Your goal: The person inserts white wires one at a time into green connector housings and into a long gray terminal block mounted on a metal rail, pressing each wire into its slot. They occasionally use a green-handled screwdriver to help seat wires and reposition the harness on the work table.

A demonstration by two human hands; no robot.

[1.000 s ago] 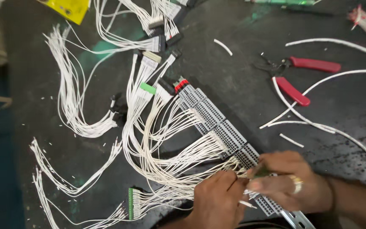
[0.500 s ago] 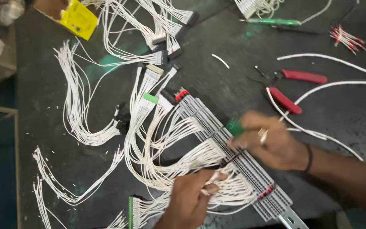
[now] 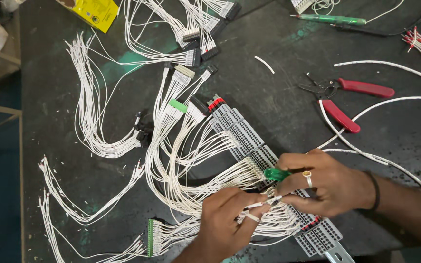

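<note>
Red-handled pliers (image 3: 347,100) lying open at upper right. Green screwdriver (image 3: 334,19) along the top edge; yellow box (image 3: 93,10) at upper left.

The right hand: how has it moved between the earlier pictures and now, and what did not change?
The right hand, holding the green-handled screwdriver, went up the terminal block rail and then came back down beside the left hand. The left hand kept pinching white wires at the rail. The red-handled pliers stayed where they lay.
</note>
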